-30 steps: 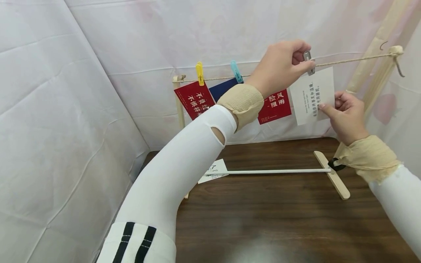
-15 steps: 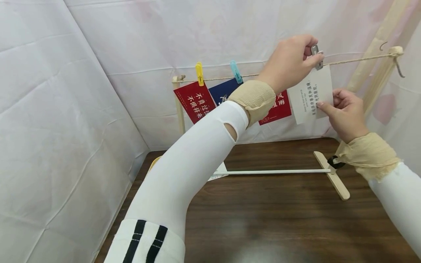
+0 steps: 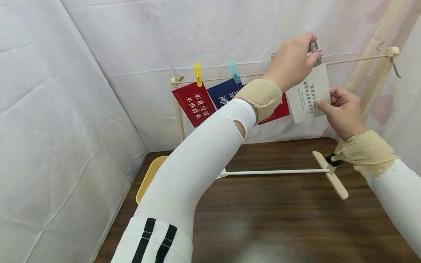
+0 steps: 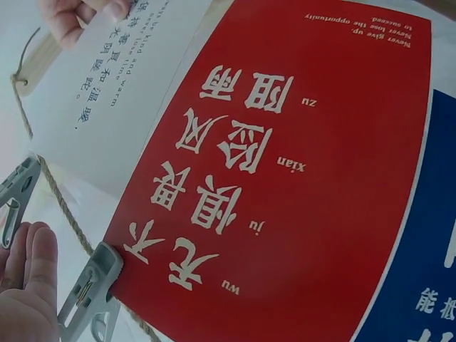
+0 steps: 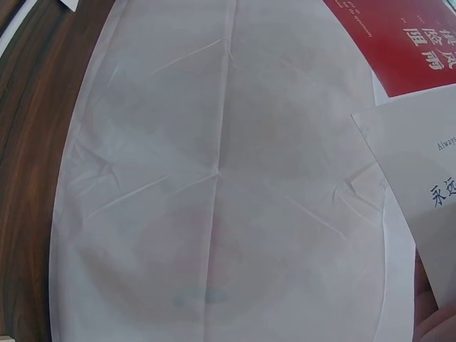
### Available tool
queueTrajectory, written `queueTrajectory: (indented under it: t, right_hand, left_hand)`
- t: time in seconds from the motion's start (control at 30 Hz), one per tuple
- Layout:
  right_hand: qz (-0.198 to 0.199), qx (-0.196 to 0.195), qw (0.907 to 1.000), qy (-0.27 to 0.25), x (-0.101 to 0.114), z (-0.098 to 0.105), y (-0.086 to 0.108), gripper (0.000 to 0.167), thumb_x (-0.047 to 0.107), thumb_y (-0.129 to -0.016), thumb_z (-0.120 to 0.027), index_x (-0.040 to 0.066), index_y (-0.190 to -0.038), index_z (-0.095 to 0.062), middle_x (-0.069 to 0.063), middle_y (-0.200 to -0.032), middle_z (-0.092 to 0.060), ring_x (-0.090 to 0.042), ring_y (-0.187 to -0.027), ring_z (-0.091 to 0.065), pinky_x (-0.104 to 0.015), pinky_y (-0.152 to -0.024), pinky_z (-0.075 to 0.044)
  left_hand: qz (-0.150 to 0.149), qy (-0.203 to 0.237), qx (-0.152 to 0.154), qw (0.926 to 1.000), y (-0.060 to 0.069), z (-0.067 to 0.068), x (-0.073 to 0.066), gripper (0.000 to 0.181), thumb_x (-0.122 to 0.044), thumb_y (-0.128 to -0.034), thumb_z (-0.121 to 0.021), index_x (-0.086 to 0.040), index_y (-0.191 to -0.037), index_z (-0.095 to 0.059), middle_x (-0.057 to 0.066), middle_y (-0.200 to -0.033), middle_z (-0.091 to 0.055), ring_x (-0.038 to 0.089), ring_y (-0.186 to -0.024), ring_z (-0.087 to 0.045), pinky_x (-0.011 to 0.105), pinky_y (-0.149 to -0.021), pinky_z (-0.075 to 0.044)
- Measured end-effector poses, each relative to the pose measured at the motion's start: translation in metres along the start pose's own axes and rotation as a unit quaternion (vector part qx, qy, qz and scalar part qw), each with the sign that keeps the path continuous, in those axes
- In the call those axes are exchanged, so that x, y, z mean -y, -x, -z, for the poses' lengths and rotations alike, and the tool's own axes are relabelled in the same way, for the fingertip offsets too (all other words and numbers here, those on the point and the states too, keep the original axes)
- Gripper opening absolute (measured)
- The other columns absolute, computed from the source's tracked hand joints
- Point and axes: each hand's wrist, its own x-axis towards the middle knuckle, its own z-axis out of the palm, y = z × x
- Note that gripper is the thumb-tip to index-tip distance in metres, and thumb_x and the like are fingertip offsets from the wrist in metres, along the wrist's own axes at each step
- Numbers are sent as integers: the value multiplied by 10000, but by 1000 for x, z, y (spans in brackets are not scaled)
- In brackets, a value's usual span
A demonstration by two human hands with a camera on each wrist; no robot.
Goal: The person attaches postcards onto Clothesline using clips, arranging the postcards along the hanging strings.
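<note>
My left hand [image 3: 292, 62] holds a grey clothespin [image 3: 315, 53] at the top edge of a white card [image 3: 309, 95], by the rope. In the left wrist view, the tip of that clothespin [image 4: 20, 189] meets the card's corner; whether it bites on the card cannot be told. My right hand [image 3: 345, 113] pinches the white card's right edge between thumb and fingers. Beside it on the rope, a second grey clothespin [image 4: 89, 292] grips a red card [image 4: 285, 157], which my left forearm partly hides in the head view.
Further left on the rope [image 3: 355, 60], a yellow clothespin [image 3: 197, 75] holds a red card [image 3: 194, 104] and a blue clothespin [image 3: 234, 72] holds a blue card [image 3: 223, 93]. A wooden stand foot [image 3: 330, 175], white rod [image 3: 276, 171] and yellow tray [image 3: 149, 179] are on the table.
My left hand has shifted to the right along the rope with the grey clothespin. The yellow tray has come out from behind my left arm. My right hand stays on the white card.
</note>
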Motion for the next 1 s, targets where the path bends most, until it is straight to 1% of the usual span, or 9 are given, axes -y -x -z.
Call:
queueTrajectory:
  t: [0.07,0.17,0.23,0.3,0.47,0.7,0.87,1.0]
  right_hand:
    - [1,13,10000,-49,0,-1,0,341,-216,-897,-679,107,-944,-776,44,-761,-797,-8,-680,-737,-104,-636,-557]
    - [-12,33,10000,-8,0,-2,0,336,-210,-905,-687,111,-947,-775,49,-762,-795,-5,-678,-734,-103,-633,-553]
    - [-25,60,10000,19,0,-3,0,331,-206,-909,-692,113,-946,-773,51,-762,-795,-3,-678,-734,-105,-630,-552]
    - [-43,81,9999,46,-1,-4,-1,328,-200,-912,-697,117,-948,-773,53,-765,-797,-2,-681,-736,-104,-629,-550]
    - [-115,109,9999,13,-1,-5,-2,322,-195,-916,-695,116,-957,-769,51,-781,-803,-4,-697,-744,-105,-634,-552]
    - [-150,130,9996,-223,-2,-8,-1,330,-220,-916,-671,96,-947,-760,32,-786,-803,-17,-702,-746,-113,-639,-558]
    - [-151,115,9995,-255,-1,-9,-1,328,-227,-913,-662,86,-943,-754,30,-799,-810,-18,-718,-754,-112,-649,-564]
    - [-141,101,9995,-275,-1,-9,0,327,-228,-913,-660,83,-942,-755,28,-797,-810,-18,-716,-754,-113,-649,-564]
  left_hand:
    - [34,64,1,10000,-1,0,0,450,-346,-1150,-546,-197,-1575,-535,-90,-1418,-683,-10,-1104,-629,66,-910,-471]
    - [13,159,-50,9999,-2,0,0,421,-341,-1145,-562,-202,-1542,-568,-91,-1267,-698,-10,-969,-584,81,-855,-469]
    - [-14,177,-90,9998,-3,1,1,401,-335,-1142,-572,-205,-1520,-592,-92,-1199,-693,-13,-936,-567,83,-843,-465]
    - [-32,154,-142,9998,-3,2,2,377,-329,-1138,-584,-205,-1491,-618,-93,-1171,-691,-16,-929,-555,81,-845,-458]
    - [-15,-5,-178,9998,-4,5,0,331,-323,-1135,-590,-210,-1440,-655,-97,-1193,-686,-20,-961,-533,73,-873,-448]
    - [156,-152,-176,9996,-7,3,-2,297,-336,-1130,-600,-235,-1399,-674,-111,-1204,-684,-18,-990,-542,81,-893,-449]
    - [301,-173,-83,9994,-10,1,-3,286,-343,-1133,-589,-243,-1390,-666,-120,-1250,-695,-16,-1013,-585,105,-880,-461]
    - [357,-153,21,9992,-12,0,-5,295,-350,-1136,-580,-252,-1404,-655,-130,-1296,-701,-18,-1033,-612,105,-878,-465]
